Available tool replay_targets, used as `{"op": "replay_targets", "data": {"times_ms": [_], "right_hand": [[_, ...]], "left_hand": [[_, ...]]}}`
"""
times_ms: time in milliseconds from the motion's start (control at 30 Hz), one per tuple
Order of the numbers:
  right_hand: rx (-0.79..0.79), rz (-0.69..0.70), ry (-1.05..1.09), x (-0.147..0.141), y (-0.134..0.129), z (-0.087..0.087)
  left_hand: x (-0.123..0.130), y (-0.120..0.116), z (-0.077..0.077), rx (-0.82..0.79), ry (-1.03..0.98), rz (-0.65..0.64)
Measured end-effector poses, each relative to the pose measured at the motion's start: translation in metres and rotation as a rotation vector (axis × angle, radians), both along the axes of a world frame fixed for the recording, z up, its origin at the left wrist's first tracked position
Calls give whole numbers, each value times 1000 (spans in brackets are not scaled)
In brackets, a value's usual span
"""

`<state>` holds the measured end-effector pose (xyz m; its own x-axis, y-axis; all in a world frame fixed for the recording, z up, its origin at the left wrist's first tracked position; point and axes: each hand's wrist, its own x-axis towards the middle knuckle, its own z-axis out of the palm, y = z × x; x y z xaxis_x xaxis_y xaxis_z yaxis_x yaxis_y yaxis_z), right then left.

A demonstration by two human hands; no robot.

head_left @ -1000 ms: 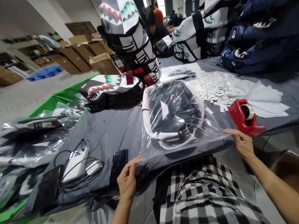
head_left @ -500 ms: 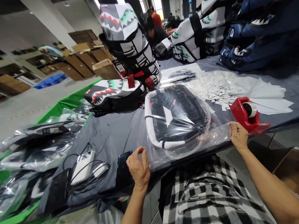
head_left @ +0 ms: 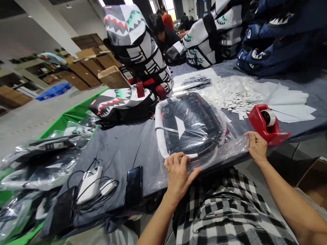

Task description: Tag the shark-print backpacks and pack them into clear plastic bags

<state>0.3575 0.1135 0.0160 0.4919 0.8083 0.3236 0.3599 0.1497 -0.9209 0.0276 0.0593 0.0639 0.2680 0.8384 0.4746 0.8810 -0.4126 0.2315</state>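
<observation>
- The left hand (head_left: 178,175), fingers bent, partly hides the near edge of the clear bag (head_left: 228,148); whether it grips, I cannot tell.
- The right hand (head_left: 257,146) pinches the crinkled plastic's near right corner.
- Inside, on the counter (head_left: 121,145), lies a ribbed dark backpack (head_left: 195,117), blurred by glare.
</observation>
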Motion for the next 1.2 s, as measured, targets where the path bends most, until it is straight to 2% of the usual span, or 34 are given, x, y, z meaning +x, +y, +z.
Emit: {"op": "replay_targets", "data": {"times_ms": [200,367,500,600,733,800,900,1000,1100,1200], "right_hand": [[-16,-5,10,0,0,1],[-15,10,11,0,0,-2],[22,-25,-97,3,3,-6],[45,-77,-208,7,6,-4],[3,-76,-279,10,14,-1],[-37,-67,-298,9,19,0],[-85,-16,-367,9,20,5],[-73,18,-535,22,8,20],[-38,-142,-705,54,-11,42],[-80,-320,-718,95,-25,59]], "left_hand": [[12,2,-2,-72,-25,-74],[3,0,-3,60,-114,-78],[-8,11,8,125,-59,-166],[-12,35,18,-42,-56,-265],[-15,62,24,-466,-246,-395],[-16,68,25,-569,-316,-412],[-17,68,25,-626,-370,-389],[-18,68,23,-657,-403,-383],[-18,70,21,-660,-426,-389],[-18,73,19,-667,-429,-388]]}}
